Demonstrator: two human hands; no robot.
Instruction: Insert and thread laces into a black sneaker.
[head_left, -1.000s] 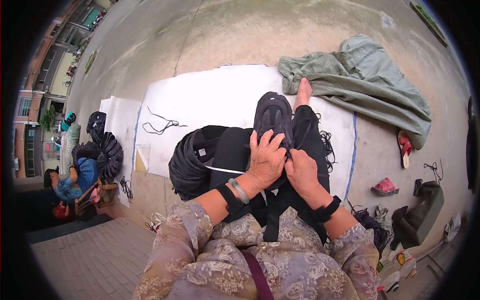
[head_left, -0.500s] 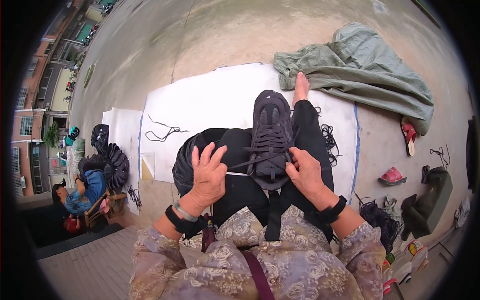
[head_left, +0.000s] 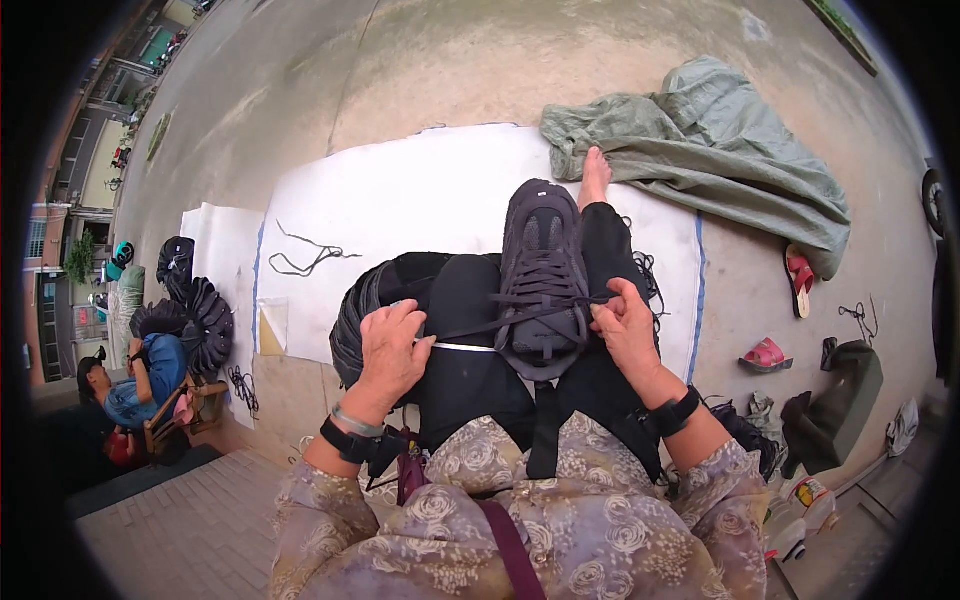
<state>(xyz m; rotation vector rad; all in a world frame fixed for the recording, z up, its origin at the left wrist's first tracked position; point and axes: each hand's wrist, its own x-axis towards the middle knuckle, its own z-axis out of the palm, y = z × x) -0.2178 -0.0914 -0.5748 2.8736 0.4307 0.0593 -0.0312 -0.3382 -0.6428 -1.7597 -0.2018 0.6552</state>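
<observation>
A dark grey sneaker [head_left: 543, 232] rests on my lap between my thighs, toe pointing away from me, its black laces criss-crossed over the tongue. My left hand [head_left: 393, 350], left of the shoe, is closed on one end of the shoelace [head_left: 465, 331], which runs taut from the eyelets. At the shoe's right edge, my right hand [head_left: 627, 330] pinches the other lace end between thumb and fingers. A thin white strip [head_left: 466, 348] lies across my dark trousers below the left lace; what it belongs to is unclear.
Beneath my legs spreads a white sheet [head_left: 390, 200] with loose black laces [head_left: 305, 255] on it. A black bundle [head_left: 360, 305] sits by my left knee. Beyond my bare foot lies a green tarp [head_left: 715, 130]; red slippers [head_left: 767, 355] are rightward. Another person [head_left: 150, 375] sits at far left.
My left hand's spread fingers have closed, and the hand has moved slightly left, drawing the lace out. My right hand has shifted a little right and up. The view has turned slightly.
</observation>
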